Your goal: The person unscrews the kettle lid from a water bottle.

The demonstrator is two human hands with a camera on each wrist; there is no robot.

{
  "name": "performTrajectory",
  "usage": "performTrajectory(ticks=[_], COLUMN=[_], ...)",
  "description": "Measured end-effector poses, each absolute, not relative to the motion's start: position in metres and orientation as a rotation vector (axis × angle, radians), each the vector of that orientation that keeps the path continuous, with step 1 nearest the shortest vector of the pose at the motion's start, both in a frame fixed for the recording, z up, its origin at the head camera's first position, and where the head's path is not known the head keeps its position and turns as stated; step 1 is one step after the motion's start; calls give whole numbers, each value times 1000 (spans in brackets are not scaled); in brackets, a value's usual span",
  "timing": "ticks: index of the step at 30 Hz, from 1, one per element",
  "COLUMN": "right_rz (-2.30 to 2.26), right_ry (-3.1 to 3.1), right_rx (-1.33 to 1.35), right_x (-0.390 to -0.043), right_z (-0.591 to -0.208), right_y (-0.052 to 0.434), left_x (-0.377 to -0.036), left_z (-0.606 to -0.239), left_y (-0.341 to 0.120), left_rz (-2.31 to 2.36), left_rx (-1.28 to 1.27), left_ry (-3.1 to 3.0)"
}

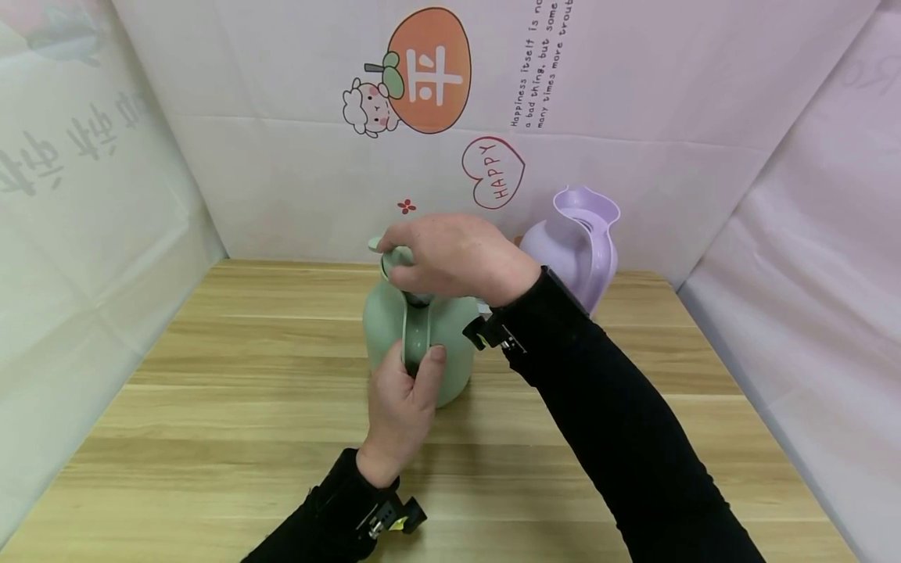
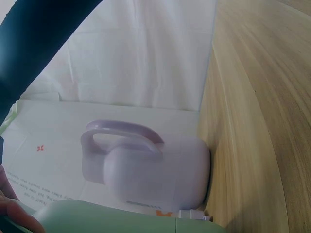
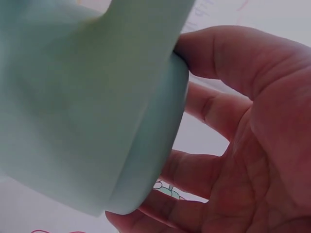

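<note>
A green jug [image 1: 422,328] stands upright near the middle of the wooden tabletop [image 1: 211,407]. The person's left hand [image 1: 401,407] is wrapped around its handle [image 1: 415,332], thumb laid up along the side. The right hand [image 1: 457,258] comes over the top, fingers curled round the lid [image 3: 121,121]; the right wrist view shows the palm and fingers cupping its rounded edge.

Behind and to the right, close to the backdrop, a purple jug [image 1: 577,246] of the same shape stands apart from the green one, with no lid on it.

The green jug looks like smooth, rigid plastic, probably a bit slippery on the round body and fairly light unless filled. The handle seems the sure place to hold it steady, and the lid's rim gives the fingers something to bite on.
</note>
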State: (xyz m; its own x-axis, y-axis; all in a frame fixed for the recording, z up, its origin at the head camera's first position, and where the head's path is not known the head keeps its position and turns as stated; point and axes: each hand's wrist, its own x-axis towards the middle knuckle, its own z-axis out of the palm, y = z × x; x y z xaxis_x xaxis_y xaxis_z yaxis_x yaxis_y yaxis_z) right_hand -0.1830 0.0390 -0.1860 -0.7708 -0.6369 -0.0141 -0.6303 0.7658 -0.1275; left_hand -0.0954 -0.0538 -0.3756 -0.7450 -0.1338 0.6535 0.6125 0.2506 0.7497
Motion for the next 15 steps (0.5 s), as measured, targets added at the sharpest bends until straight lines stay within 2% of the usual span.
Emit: performTrajectory(ticks=[15], right_rz=[-350], right_ry=[2773], right_rx=[-1042], right_x=[-189], right_z=[-184], right_y=[46], left_x=[-95], left_z=[-375], left_y=[-53], left_rz=[-1554], left_rx=[-417], left_ry=[-1907])
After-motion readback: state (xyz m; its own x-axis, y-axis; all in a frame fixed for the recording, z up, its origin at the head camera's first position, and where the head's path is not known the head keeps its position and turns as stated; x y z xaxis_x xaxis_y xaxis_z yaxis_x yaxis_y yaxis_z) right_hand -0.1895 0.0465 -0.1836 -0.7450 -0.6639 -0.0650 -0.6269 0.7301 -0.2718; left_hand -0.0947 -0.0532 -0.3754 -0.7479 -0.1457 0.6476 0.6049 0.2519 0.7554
